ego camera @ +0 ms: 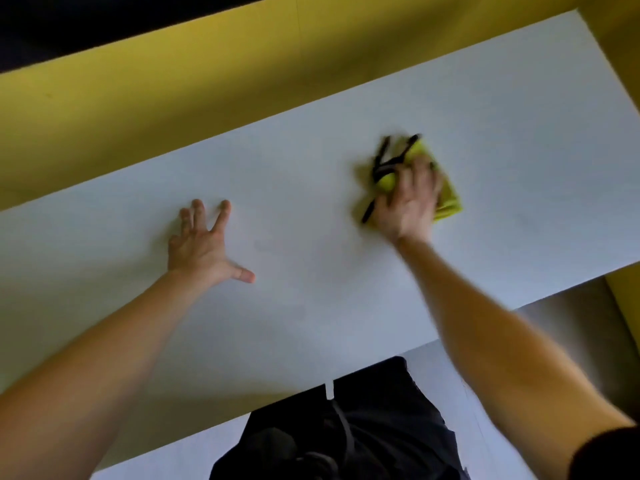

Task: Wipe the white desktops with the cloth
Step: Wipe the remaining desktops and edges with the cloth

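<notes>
The white desktop [311, 289] fills most of the head view. A yellow-green cloth [448, 199] with black stripes lies on it to the right of centre, blurred by motion. My right hand [405, 206] sits on top of the cloth and grips it, with a fold bunched up between thumb and fingers. My left hand [201, 244] rests flat on the bare desktop to the left of centre, fingers spread and thumb out to the right, holding nothing.
A yellow partition [207, 81] runs along the far edge of the desktop and turns down its right end [623, 292]. My dark clothing [346, 438] stands against the near edge. Grey floor [571, 334] shows at lower right.
</notes>
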Available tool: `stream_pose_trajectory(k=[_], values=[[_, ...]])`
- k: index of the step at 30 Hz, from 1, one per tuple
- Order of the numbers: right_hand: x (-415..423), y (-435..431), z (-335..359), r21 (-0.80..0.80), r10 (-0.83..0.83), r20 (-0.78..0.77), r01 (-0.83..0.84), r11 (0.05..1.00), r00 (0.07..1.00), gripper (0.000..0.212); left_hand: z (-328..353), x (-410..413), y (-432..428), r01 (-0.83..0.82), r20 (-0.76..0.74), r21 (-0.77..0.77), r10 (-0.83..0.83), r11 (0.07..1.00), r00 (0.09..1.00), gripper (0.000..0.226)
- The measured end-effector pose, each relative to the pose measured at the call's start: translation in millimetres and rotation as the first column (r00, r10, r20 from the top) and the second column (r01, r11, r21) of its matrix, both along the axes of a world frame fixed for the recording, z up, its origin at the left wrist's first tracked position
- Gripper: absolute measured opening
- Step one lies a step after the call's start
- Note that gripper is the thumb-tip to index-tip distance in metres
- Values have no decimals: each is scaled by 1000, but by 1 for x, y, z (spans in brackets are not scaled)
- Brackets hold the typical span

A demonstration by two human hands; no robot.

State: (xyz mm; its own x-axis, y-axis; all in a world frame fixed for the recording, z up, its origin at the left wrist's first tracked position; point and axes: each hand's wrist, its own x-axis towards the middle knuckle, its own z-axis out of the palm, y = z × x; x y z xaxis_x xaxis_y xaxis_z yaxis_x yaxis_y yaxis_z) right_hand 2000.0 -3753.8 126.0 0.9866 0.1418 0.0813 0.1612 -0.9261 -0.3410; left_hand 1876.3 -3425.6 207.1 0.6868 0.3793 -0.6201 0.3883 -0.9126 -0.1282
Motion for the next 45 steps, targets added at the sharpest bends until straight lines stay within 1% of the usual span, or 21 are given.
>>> stream_pose_trajectory(k=[2,4,6,8,11,13,15,17,20,22,24,26,28,30,32,34,36,38,40,42,45], values=[[-71,72,7,37,301,-54,-299,954,952,67,2,-3,-2,2,29,4,-2,1000,1000,166],[-130,115,18,46,629,-138,-630,776,765,68,8,-10,-11,46,73,5,-46,999,996,150],[-131,107,18,61,705,-125,-703,708,699,64,13,-20,-21,85,122,5,-85,996,989,130],[-98,62,13,35,610,-105,-610,791,785,63,19,-32,-33,120,119,-40,-114,992,986,125],[-46,-31,13,-26,243,-30,-244,969,969,63,23,-49,-47,193,125,-114,-178,975,976,139],[-33,-65,15,-34,-30,12,31,999,999,58,20,-59,-56,233,107,-118,-221,965,969,151],[-50,-32,13,3,-225,-3,225,974,974,59,14,-64,-59,280,86,-78,-274,957,958,161],[-106,34,17,37,-146,-40,147,988,989,61,9,-70,-60,298,84,-57,-293,953,952,167],[-186,99,26,85,341,-100,-334,939,935,60,9,-73,-61,311,126,-27,-305,950,944,167],[-186,77,20,60,449,-75,-446,893,890,59,10,-72,-62,312,131,-23,-307,950,943,167],[-159,23,13,11,340,-54,-340,940,939,55,10,-71,-65,311,88,-34,-307,950,948,167],[-130,-47,9,-30,57,-12,-57,998,998,51,8,-71,-65,294,74,-36,-291,955,954,167],[-112,-100,11,-54,-225,17,226,973,974,53,6,-73,-64,292,70,-39,-289,955,955,167],[-114,-90,6,-51,-397,-5,396,917,918,52,5,-73,-62,299,73,-31,-296,954,952,168],[-146,-24,6,-19,-413,-11,413,911,911,51,4,-74,-60,304,72,-36,-301,952,951,168],[-201,56,10,35,-90,-31,91,995,995,49,3,-73,-58,314,79,-37,-310,949,947,169],[-246,95,19,45,303,-84,-300,953,949,53,2,-72,-59,324,91,-39,-319,945,943,170],[-247,68,16,38,415,-69,-413,910,907,56,0,-73,-59,322,87,-28,-319,946,944,170],[-224,5,10,-9,272,-39,-273,962,961,53,-1,-74,-59,334,81,-14,-331,943,940,169],[-198,-65,9,-60,-42,-2,42,997,999,50,-3,-75,-58,336,84,-7,-335,942,939,169],[-180,-98,8,-88,-400,35,402,912,916,49,-4,-75,-56,338,86,-6,-336,941,938,169]])
